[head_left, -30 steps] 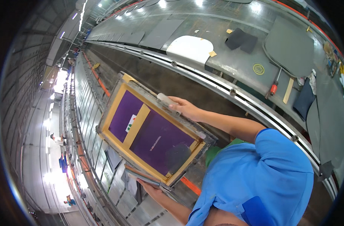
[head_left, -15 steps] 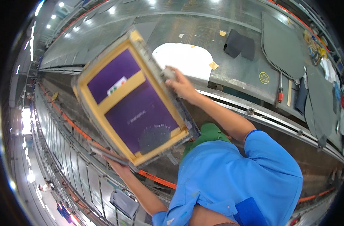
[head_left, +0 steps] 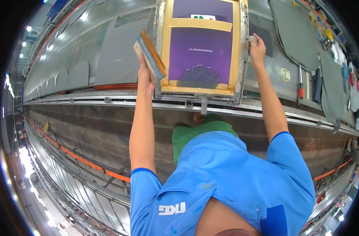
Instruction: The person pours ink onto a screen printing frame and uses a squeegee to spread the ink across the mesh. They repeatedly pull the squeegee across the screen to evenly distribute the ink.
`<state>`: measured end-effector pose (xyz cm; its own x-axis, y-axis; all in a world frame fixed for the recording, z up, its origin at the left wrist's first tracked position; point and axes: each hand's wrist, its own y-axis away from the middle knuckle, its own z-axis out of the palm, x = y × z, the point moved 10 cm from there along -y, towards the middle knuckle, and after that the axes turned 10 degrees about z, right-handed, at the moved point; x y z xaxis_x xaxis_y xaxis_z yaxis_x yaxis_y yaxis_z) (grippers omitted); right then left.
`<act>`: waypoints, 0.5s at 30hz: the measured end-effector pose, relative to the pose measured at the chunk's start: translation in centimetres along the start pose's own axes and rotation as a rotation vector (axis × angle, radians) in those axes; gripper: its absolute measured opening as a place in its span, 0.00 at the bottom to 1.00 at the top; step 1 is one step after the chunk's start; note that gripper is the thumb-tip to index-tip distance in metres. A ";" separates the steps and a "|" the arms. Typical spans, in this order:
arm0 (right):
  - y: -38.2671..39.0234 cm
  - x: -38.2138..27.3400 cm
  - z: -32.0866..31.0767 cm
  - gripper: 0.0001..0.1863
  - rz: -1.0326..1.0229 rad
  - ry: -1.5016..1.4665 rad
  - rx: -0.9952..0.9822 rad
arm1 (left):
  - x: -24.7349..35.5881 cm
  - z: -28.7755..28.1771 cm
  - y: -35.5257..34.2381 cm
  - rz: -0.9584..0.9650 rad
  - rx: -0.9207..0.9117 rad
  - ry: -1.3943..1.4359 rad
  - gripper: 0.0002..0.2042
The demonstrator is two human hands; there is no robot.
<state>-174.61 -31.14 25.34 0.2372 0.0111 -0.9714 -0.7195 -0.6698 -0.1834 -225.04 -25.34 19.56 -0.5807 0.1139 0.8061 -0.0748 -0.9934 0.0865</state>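
Note:
A screen printing frame (head_left: 242, 59) with a purple mesh (head_left: 199, 43) and tan tape borders lies over the long table in front of me. Dark grey ink (head_left: 199, 76) pools at the near end of the mesh. My left hand (head_left: 145, 78) is closed round a squeegee (head_left: 151, 57), held tilted at the frame's left side. On the opposite side, my right hand (head_left: 257, 49) has its fingers closed on a light grey knob (head_left: 252, 39) at the frame's edge. The palm sides of both hands are partly hidden.
Grey cut panels (head_left: 124, 55) lie along the table to the left, and a larger one (head_left: 295, 33) to the right. A red-handled screwdriver (head_left: 301, 88) is near the right edge. A metal rail (head_left: 167, 107) runs along the near side. Cloths (head_left: 338, 55) are heaped far right.
The frame has come from a tilted position at my left onto the table, now straight ahead. My left hand with the squeegee has risen from low left to beside it. The white panel is covered.

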 end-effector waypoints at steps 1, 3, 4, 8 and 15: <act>-0.7 0.9 -0.3 0.21 0.002 0.036 0.030 | -1.0 0.4 -1.3 -0.014 -0.022 -0.002 0.34; -1.6 2.5 -0.7 0.19 0.026 0.109 0.063 | -3.2 0.2 -2.8 -0.111 -0.012 0.002 0.35; -1.8 3.0 -0.7 0.19 0.039 0.135 0.066 | -3.9 0.4 -3.6 -0.140 -0.024 0.018 0.36; -1.7 3.7 0.0 0.17 0.083 0.171 0.063 | -5.2 -0.4 -4.1 -0.228 0.029 -0.013 0.42; -0.9 3.5 1.4 0.16 0.040 0.224 0.083 | -5.3 -1.5 -3.0 -0.182 0.187 -0.168 0.40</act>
<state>-174.03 -29.43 21.93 0.3398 -0.1851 -0.9221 -0.7801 -0.6031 -0.1664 -223.00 -22.91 14.17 -0.4280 0.3024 0.8517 -0.0059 -0.9433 0.3320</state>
